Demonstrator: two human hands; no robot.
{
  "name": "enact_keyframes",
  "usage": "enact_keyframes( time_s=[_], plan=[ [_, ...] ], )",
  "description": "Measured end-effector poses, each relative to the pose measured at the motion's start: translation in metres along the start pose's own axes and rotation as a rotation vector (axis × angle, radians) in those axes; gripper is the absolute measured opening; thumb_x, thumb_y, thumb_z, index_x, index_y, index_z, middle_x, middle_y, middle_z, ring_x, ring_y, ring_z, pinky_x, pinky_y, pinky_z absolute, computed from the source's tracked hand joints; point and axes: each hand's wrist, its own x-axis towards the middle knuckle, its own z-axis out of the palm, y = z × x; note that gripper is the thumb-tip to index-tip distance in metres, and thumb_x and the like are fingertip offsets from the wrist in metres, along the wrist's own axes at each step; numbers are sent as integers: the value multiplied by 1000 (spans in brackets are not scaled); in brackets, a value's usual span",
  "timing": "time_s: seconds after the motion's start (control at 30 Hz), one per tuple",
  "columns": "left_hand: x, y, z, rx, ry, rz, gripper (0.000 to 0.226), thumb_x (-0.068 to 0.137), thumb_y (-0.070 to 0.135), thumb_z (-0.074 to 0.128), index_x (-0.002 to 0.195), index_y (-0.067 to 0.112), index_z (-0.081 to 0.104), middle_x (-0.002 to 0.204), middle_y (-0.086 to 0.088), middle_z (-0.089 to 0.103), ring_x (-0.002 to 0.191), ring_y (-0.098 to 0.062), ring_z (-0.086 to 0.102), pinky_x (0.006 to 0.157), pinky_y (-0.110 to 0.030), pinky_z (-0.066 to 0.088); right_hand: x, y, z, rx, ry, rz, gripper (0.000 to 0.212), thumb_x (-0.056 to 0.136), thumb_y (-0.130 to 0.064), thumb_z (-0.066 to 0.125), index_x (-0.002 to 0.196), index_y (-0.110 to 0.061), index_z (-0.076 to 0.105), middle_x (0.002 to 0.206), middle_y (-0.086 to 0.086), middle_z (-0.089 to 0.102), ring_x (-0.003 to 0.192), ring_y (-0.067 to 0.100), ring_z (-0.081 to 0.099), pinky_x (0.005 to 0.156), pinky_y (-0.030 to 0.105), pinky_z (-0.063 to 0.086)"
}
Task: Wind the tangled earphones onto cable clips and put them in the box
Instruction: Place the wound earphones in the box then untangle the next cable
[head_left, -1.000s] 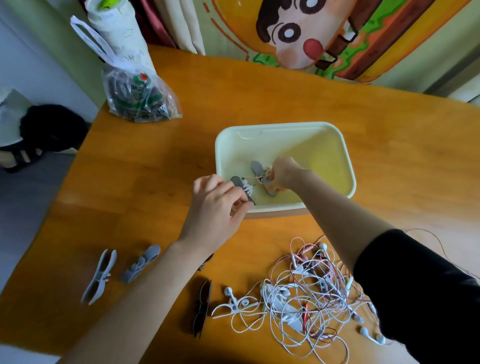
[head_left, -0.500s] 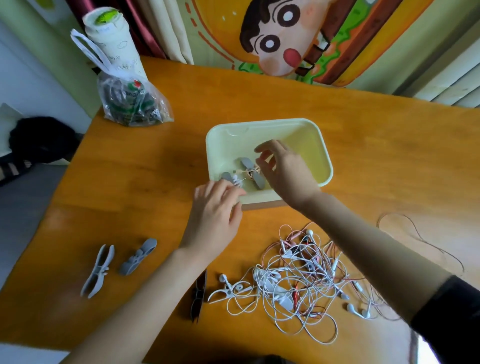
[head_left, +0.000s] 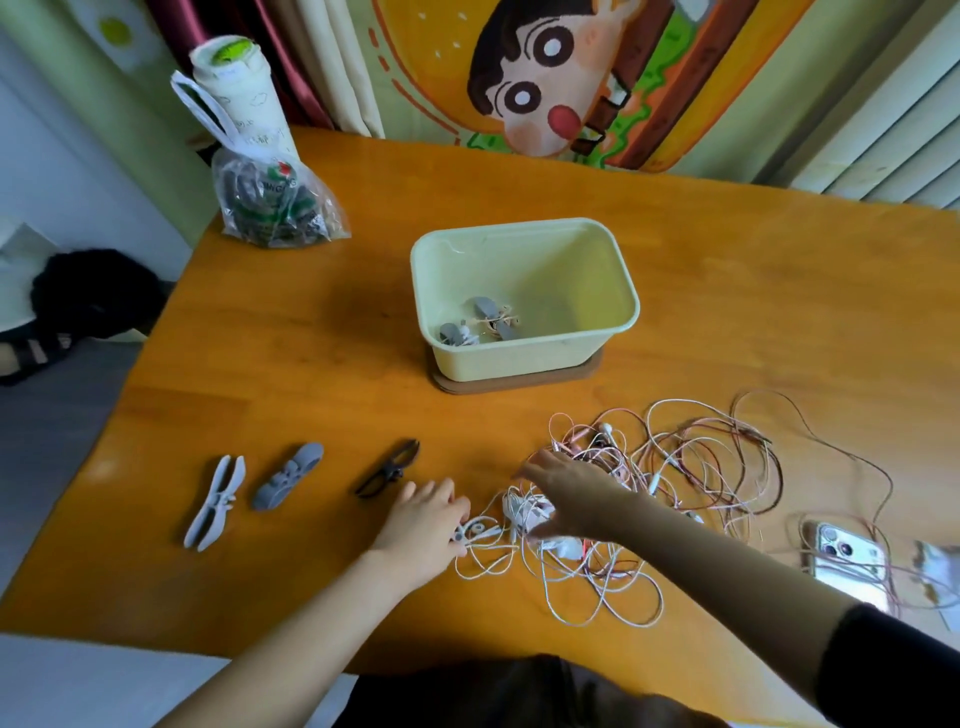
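Note:
A tangle of white and pink earphones (head_left: 649, 483) lies on the wooden table in front of me. My left hand (head_left: 423, 522) is at the tangle's left edge and pinches a white earbud (head_left: 462, 532). My right hand (head_left: 566, 491) hovers over the white bundle with its fingers loosely spread; it looks blurred. The pale yellow box (head_left: 571, 343) stands behind the tangle and holds two grey clips wound with earphones (head_left: 480, 325). Three bare clips lie to the left: a light grey one (head_left: 215, 501), a darker grey one (head_left: 288, 475) and a black one (head_left: 389, 467).
A phone (head_left: 847, 558) lies at the right under some pink cable. A plastic bag (head_left: 270, 208) with a white roll stands at the table's far left corner. The box rests on a brown lid (head_left: 519, 382). The table's left edge runs diagonally near the clips.
Both hands have left the box and come down to the tangle. The two wound clips now lie alone in the box. The view has pulled back and tilted.

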Motion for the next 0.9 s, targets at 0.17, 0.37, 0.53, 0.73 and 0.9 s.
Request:
enact_keyframes(
  time_s=[0.17, 0.37, 0.53, 0.73, 0.9],
  plan=[
    [-2, 2, 0, -51, 39, -26, 21, 94, 29, 55, 111, 18, 51, 116, -2, 46, 103, -22, 51, 96, -33, 32, -4, 5, 8, 67, 8, 117, 54, 85, -37, 65, 133, -20, 45, 135, 3, 45, 120, 20, 47, 95, 33, 46],
    [-5, -2, -3, -470, 147, -120, 9, 93, 25, 59, 95, 21, 51, 101, 5, 42, 74, -1, 51, 59, -9, 38, -17, 6, 3, 74, 200, 246, 41, 91, -7, 54, 131, -16, 47, 135, 5, 46, 121, 22, 48, 93, 31, 45],
    [-3, 8, -12, -741, 338, -159, 10, 89, 23, 64, 96, 22, 56, 100, 3, 50, 68, -3, 47, 61, -10, 39, -24, -16, -6, 144, 306, 75, 60, 89, -9, 55, 144, -17, 30, 142, 5, 37, 130, 24, 35, 111, 34, 29],
    [-3, 30, -28, -978, 500, -169, 11, 89, 23, 65, 98, 18, 60, 100, 4, 59, 73, -8, 55, 57, -10, 44, -31, -46, -7, 512, 383, 6, 52, 89, -19, 63, 133, -7, 37, 115, 11, 64, 102, 25, 62, 88, 39, 48],
    [-4, 38, -32, -976, 554, -173, 14, 87, 22, 68, 97, 22, 59, 104, -3, 60, 77, -12, 59, 64, -17, 48, -36, -45, -6, 646, 522, 42, 14, 94, -15, 56, 101, -4, 60, 82, 11, 71, 75, 22, 66, 72, 34, 50]
  ],
)
